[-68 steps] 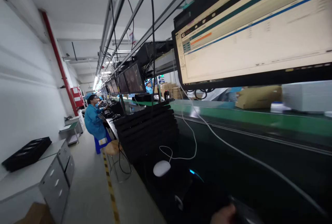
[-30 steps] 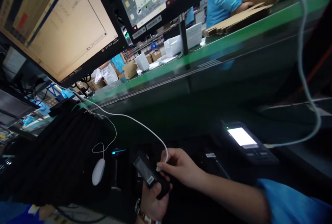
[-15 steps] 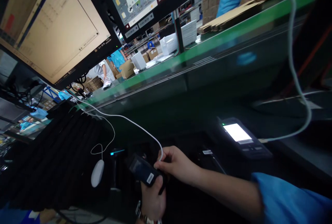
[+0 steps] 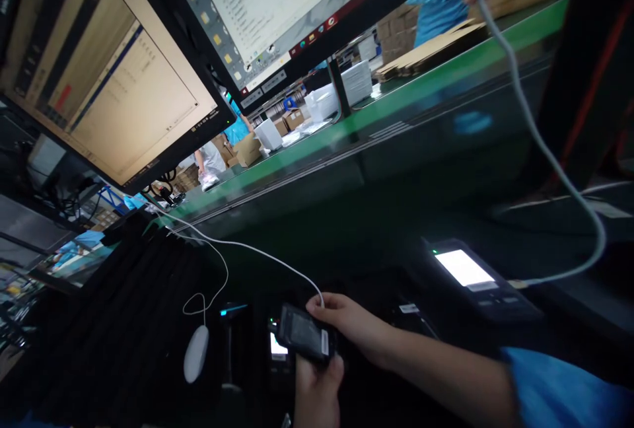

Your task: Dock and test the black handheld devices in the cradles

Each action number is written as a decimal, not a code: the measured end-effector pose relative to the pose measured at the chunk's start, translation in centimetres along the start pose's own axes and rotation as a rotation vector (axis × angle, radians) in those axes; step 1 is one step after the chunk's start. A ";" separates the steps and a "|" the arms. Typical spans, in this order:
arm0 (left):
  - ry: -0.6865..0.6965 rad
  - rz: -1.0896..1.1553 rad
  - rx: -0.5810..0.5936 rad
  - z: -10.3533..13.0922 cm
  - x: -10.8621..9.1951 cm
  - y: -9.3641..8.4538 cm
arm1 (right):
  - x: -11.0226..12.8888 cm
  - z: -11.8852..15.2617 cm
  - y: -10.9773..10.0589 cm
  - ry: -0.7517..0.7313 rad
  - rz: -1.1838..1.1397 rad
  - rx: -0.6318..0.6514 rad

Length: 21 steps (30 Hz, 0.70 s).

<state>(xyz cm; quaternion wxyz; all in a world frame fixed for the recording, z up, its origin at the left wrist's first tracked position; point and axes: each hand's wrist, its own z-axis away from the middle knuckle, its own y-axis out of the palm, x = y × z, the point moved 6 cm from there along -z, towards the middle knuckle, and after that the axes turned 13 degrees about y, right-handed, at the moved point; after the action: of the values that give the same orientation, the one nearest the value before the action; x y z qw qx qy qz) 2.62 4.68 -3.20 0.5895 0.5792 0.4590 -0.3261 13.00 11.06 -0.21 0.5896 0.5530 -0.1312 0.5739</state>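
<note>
My left hand [image 4: 319, 392] is wrapped round a black handheld terminal [image 4: 303, 332] with a dark screen and a small white label. With thumb and fingers pinched, my right hand [image 4: 349, 325] grips the end of a white cable [image 4: 267, 253] at the terminal's far edge. Whether the plug is inside the terminal is hidden by my fingers. Partly behind the held terminal lies a second terminal [image 4: 280, 367] with a lit screen. Farther right, another terminal [image 4: 505, 302] with a bright white screen has a white cable [image 4: 555, 276] at its end.
A white mouse [image 4: 197, 354] and a dark device with a blue light [image 4: 232, 310] lie to the left. Two monitors [image 4: 143, 98] [image 4: 277, 18] hang above. Beyond the green bench edge [image 4: 396, 114] are flattened cardboard [image 4: 430, 51], boxes and people in blue sleeves.
The held terminal has turned and shifted right, uncovering the lit screen of the terminal behind it. My right hand stays pinched on the cable end. The camera view has shifted.
</note>
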 end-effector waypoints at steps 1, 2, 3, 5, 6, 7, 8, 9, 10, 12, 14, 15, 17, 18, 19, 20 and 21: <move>0.000 -0.014 -0.027 0.1 0.2 0.0 | -0.2 -0.2 0.0 0.015 0.012 0.002; -0.005 -0.022 -0.041 0.2 0.3 0.0 | -0.4 -0.4 -0.1 0.033 0.022 -0.001; -0.011 -0.024 -0.042 0.2 0.3 0.1 | -0.5 -0.6 -0.3 0.047 0.032 -0.010; -0.009 -0.004 -0.013 0.2 0.1 0.6 | -0.1 -0.6 -0.6 0.048 0.061 -0.052; -0.004 0.013 0.005 0.1 -0.1 0.9 | 0.3 -0.5 -0.9 0.038 0.089 -0.080; -0.003 0.032 0.013 0.1 -0.4 1.1 | 0.8 -0.4 -1.1 0.027 0.127 -0.109; -0.006 0.053 0.011 0.0 -0.6 1.3 | 1.3 -0.2 -1.2 0.022 0.169 -0.126; -0.010 0.075 -0.001 0.0 -0.8 1.5 | 1.8 0.0 -1.3 0.026 0.208 -0.132; -0.017 0.094 -0.019 -0.1 -1.0 1.6 | 2.2 0.2 -1.3 0.036 0.241 -0.132; -0.024 0.125 -0.057 -0.2 -1.2 1.7 | 2.7 0.2 -1.5 0.042 0.277 -0.130; -0.016 0.139 -0.076 -0.2 -1.3 1.9 | 2.8 -0.1 -1.6 0.015 0.291 -0.139; -0.014 0.137 -0.081 -0.3 -1.2 1.8 | 2.8 -0.4 -1.8 -0.008 0.294 -0.150; -0.043 0.127 -0.069 -0.4 -0.9 1.7 | 2.4 -1.0 -2.1 -0.043 0.296 -0.164; -0.066 0.122 -0.057 -0.4 -0.7 1.6 | 2.2 -1.3 -2.3 -0.049 0.303 -0.171; -0.087 0.120 -0.042 -0.4 -0.6 1.4 | 1.9 -1.6 -2.4 -0.049 0.314 -0.181; -0.105 0.121 -0.026 -0.5 -0.5 1.3 | 1.7 -1.7 -2.5 -0.044 0.327 -0.180; -0.118 0.126 -0.010 -0.5 -0.4 1.2 | 1.6 -1.8 -2.5 -0.034 0.339 -0.176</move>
<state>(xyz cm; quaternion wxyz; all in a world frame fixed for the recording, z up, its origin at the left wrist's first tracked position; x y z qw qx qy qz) 3.51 5.24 -2.29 0.6376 0.5837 0.3879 -0.3197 14.65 14.03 -0.85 0.5281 0.4787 -0.2822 0.6421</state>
